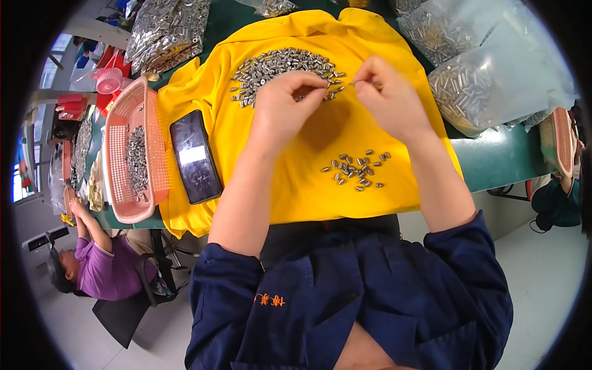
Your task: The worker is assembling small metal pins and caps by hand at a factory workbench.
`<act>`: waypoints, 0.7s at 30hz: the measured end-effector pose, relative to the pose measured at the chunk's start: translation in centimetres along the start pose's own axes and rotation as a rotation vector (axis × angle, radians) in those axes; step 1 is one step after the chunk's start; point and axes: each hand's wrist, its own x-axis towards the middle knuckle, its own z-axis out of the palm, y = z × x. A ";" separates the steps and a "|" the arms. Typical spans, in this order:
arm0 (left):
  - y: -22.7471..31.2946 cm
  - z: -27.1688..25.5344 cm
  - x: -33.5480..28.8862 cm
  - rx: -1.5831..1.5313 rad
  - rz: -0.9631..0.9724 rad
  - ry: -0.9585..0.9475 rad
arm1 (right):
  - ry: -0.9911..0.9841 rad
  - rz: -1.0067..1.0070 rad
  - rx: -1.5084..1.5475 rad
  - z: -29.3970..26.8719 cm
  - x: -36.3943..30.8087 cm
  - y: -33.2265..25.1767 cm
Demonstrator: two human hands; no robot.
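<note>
A heap of small silvery metal parts (283,61), short and cylindrical, lies on a yellow cloth (370,37). Just at the near right side of that heap is my left hand (287,105), its thumb and forefinger pinched together; whatever is between them is hidden. My right hand (391,98) hovers a little to the right, also closed in a pinch and slightly smeared. A tiny bit of something shows at its fingertips, too small to name. Nearer to me, between my forearms, a smaller scattered group of the same kind of metal parts (357,169) rests on the cloth.
Left of the cloth's middle lie a black phone (196,157) and a pink plastic basket (117,179) with metal parts inside. Clear bags of metal pieces (169,34) stand far left, and more bags (462,92) at right. A person in purple (117,271) sits at left.
</note>
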 end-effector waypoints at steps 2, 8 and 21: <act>-0.3 -0.3 0.1 -0.226 -0.158 0.044 | -0.002 -0.006 0.015 -0.1 0.0 -0.1; -0.1 0.4 -0.1 -0.358 -0.174 -0.080 | -0.068 -0.027 0.063 0.1 0.0 -0.6; -0.5 0.7 -0.4 -1.077 -0.327 -0.119 | -0.097 -0.026 0.169 -0.1 -0.2 -1.0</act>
